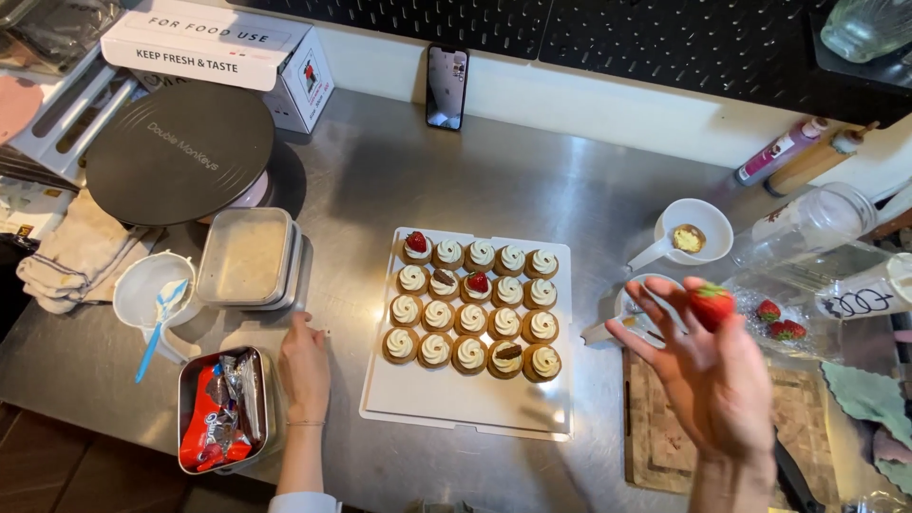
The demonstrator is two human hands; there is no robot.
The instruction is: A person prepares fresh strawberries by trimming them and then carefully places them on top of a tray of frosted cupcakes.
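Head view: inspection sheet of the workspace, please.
Surface: steel counter, smudged.
Job's things: white tray bearing rows of frosted cupcakes, two topped with strawberries; strawberry in the fingers.
Clutter: metal tin of snack packets, lidded containers, black turntable, measuring cup, wooden cutting board.
Grippers: left hand rests on the counter; right hand holds up the strawberry.
Cables: nothing seen.
Surroundings: phone leaning on the wall, black pegboard.

Steel counter [399, 180], black pegboard wall [665, 38]
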